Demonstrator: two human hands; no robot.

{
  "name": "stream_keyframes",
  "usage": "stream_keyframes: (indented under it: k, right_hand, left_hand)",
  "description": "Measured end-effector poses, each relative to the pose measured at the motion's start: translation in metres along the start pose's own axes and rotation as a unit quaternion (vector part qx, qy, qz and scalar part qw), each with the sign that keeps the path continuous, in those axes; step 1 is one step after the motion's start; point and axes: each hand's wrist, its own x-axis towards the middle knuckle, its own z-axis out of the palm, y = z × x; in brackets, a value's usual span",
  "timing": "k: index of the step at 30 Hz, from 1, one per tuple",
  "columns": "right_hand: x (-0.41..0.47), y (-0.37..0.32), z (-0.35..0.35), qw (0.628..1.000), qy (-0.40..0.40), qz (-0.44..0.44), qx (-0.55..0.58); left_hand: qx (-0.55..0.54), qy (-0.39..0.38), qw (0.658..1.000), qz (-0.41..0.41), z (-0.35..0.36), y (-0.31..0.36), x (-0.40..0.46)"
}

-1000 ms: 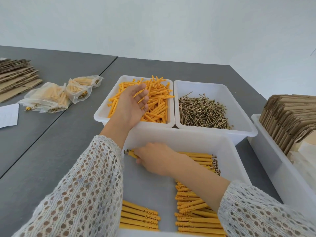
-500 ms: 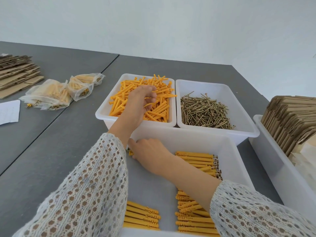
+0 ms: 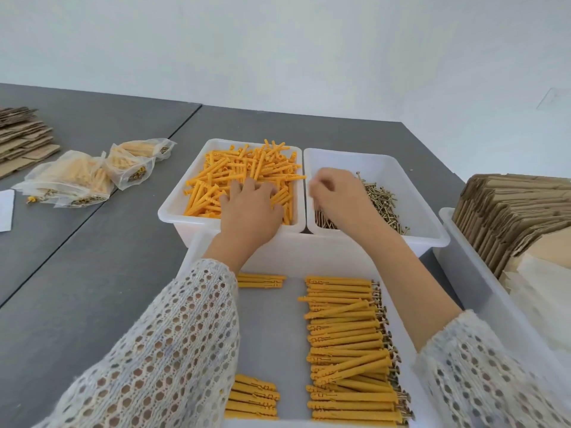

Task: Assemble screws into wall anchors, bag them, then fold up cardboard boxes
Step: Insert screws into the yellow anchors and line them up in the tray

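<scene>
The left hand (image 3: 250,208) rests, fingers spread, on the loose orange anchors (image 3: 244,171) in their bin. The right hand (image 3: 340,199), fingers curled, reaches into the screws (image 3: 381,200); whether it pinches one I cannot tell. Both bins stand toward the bench's (image 3: 92,273) far edge.

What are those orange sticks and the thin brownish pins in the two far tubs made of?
The orange wall anchors look like moulded plastic: uniform matte colour, ribbed bodies. The screws look like metal with a brassy yellowish finish, glinting slightly. Both tubs seem translucent white plastic.

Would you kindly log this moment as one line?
step: picking parts | left hand: in anchor bin | right hand: over screw bin | grip: unclear
</scene>
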Motion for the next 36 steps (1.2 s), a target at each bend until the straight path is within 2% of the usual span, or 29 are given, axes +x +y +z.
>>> stream_keyframes:
  k: [1,2,6,9,13,16,21,23,26,31,36]
  right_hand:
    - [0.004,0.016,0.000,0.996,0.050,0.026,-0.073]
    - [0.005,0.032,-0.001,0.988,0.066,0.061,-0.124]
    - [0.007,0.063,-0.001,0.982,0.033,0.157,-0.098]
    - [0.015,0.062,0.006,0.961,-0.076,0.174,-0.201]
    - [0.021,0.064,0.008,0.943,-0.159,0.207,-0.208]
    - [0.023,0.064,0.007,0.942,-0.191,0.202,-0.188]
    - [0.025,0.063,0.006,0.946,-0.236,0.171,-0.140]
    - [0.025,0.062,0.005,0.952,-0.236,0.156,-0.122]
    - [0.025,0.067,0.006,0.963,-0.185,0.150,-0.127]
    - [0.016,0.068,0.008,0.990,0.013,0.094,-0.107]
    - [0.017,0.051,0.010,0.989,0.128,0.053,-0.042]
  left_hand:
    - [0.009,-0.040,0.999,-0.009,-0.001,0.000,0.002]
    - [0.019,-0.076,0.997,-0.011,-0.002,-0.001,0.004]
    - [0.050,-0.128,0.990,-0.003,-0.004,-0.001,0.006]
    - [0.049,-0.134,0.990,-0.001,-0.007,0.000,0.004]
    - [0.041,-0.145,0.988,0.015,-0.011,0.002,0.002]
    - [0.025,-0.135,0.990,0.027,-0.012,0.002,0.001]
    - [-0.046,-0.052,0.996,0.060,-0.011,0.002,-0.004]
    - [-0.062,-0.042,0.995,0.061,-0.011,0.002,-0.005]
    - [-0.077,-0.068,0.993,0.050,-0.012,0.001,-0.003]
    - [-0.051,-0.153,0.987,0.029,-0.018,0.002,0.002]
    - [-0.091,-0.122,0.987,0.053,-0.016,0.001,0.000]
